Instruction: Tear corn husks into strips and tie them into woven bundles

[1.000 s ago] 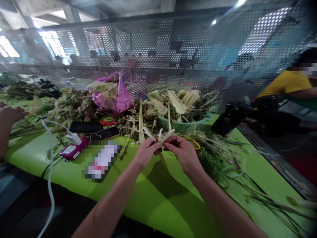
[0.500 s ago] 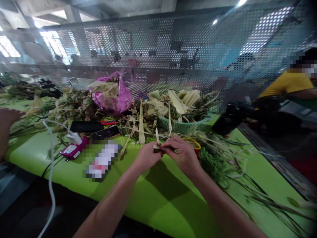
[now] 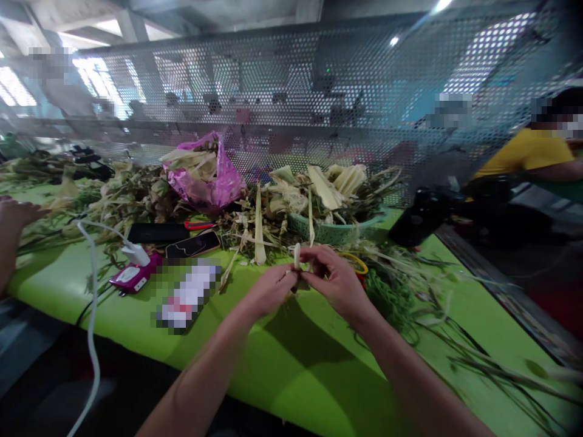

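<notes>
Both my hands meet over the green table (image 3: 291, 364), pinching a small pale folded leaf strip (image 3: 297, 258) between them. My left hand (image 3: 268, 290) grips its lower end with closed fingers. Curled around its upper part, my right hand (image 3: 334, 280) has the strip's tip sticking up above the thumb. Just beyond the hands lie loose pale strips (image 3: 259, 230) and a teal basket (image 3: 339, 232) heaped with leaves.
A pink plastic bag (image 3: 207, 176) of leaves, two phones (image 3: 194, 244), a pink charger (image 3: 133, 276) with a white cable (image 3: 93, 315) and red-handled scissors (image 3: 199, 225) lie at left. Green stems (image 3: 410, 303) spread at right. Another person's hand (image 3: 16, 213) is far left; a person in yellow (image 3: 528, 152) sits at right. A perforated metal screen (image 3: 291, 91) stands behind.
The spread leaf ends seen a second ago have been folded together into a compact piece. Both hands dropped slightly toward the table and closed tighter around it.
</notes>
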`<state>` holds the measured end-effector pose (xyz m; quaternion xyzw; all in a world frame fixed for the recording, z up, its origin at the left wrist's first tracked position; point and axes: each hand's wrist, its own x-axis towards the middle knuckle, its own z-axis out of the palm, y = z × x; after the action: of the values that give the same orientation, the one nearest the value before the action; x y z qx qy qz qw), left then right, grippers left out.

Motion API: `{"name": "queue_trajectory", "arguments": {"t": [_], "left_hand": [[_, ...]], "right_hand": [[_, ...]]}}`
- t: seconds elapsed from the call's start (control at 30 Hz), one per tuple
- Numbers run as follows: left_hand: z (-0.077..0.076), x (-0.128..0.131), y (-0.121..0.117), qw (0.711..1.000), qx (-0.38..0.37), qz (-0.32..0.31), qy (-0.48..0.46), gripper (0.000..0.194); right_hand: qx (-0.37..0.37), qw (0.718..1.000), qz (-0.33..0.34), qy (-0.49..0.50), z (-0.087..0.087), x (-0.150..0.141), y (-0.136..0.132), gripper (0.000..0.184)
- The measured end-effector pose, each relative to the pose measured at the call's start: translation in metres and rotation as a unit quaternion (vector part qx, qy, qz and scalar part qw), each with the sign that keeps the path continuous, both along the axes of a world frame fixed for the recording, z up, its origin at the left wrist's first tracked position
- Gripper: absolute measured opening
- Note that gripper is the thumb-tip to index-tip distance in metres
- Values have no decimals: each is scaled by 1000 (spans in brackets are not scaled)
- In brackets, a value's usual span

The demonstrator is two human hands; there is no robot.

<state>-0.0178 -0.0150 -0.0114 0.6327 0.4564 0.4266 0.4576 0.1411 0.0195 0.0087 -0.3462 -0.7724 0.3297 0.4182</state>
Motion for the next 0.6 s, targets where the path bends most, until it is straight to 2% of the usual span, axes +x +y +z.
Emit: {"name": "queue_trajectory", "arguments": {"t": [0.1, 0.33, 0.43, 0.6], "left_hand": [[1, 1, 0, 996, -62, -5, -58, 24], [3, 3, 1, 986, -95, -5, -137, 21], [1, 4, 3, 983, -98, 13, -154, 21], [-3, 2, 6, 986, -84, 29, -140, 15]], "right_hand": [[-45, 998, 26, 41, 4, -2, -4, 13], [-180, 972, 76, 133, 2, -2, -7, 23], [-177, 973, 62, 133, 1, -2, -5, 23], [-125, 990, 47, 51, 4, -1, -2, 19]]}}
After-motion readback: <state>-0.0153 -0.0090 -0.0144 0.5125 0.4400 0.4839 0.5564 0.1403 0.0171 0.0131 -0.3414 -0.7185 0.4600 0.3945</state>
